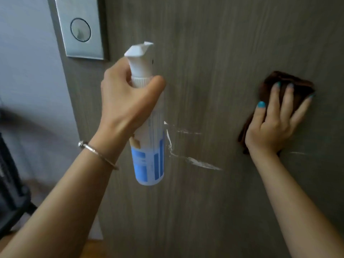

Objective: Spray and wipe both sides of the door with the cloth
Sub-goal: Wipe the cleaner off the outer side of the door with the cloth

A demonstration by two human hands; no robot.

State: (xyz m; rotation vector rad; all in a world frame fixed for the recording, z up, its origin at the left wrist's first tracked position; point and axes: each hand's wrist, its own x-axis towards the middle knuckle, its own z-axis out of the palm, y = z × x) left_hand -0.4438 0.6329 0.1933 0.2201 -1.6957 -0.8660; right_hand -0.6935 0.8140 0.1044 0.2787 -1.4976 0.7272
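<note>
A grey-brown wood-grain door (214, 53) fills most of the view. My left hand (126, 101) grips the neck of a white spray bottle (149, 155) with a blue label, held upright just in front of the door. White streaks of foam (201, 162) run across the door to the right of the bottle. My right hand (275, 123) presses a dark brown cloth (297, 86) flat against the door with straight fingers, at the right.
A brushed metal lock plate (81, 28) with a round cylinder sits at the door's upper left edge. Left of the door is a pale wall (28, 62). A dark blurred object (11, 183) stands at the lower left, above a strip of wooden floor.
</note>
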